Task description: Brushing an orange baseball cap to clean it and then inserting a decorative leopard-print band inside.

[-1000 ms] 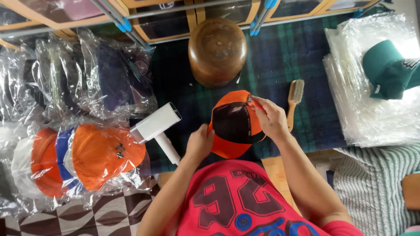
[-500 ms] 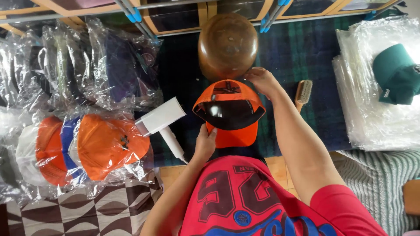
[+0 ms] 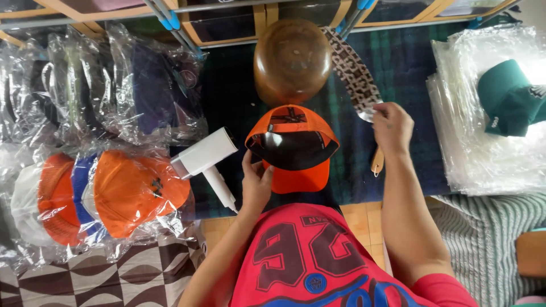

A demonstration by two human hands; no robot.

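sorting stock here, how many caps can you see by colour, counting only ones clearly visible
orange caps: 3 (one in the left hand at, two bagged)
green caps: 1
blue caps: 1, bagged
dark bagged caps further back: too blurred to count
total: 5

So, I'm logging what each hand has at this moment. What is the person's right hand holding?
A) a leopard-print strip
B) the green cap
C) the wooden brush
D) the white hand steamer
A: the right hand pinches the end of the leopard-print strip, while the left hand holds the orange cap.
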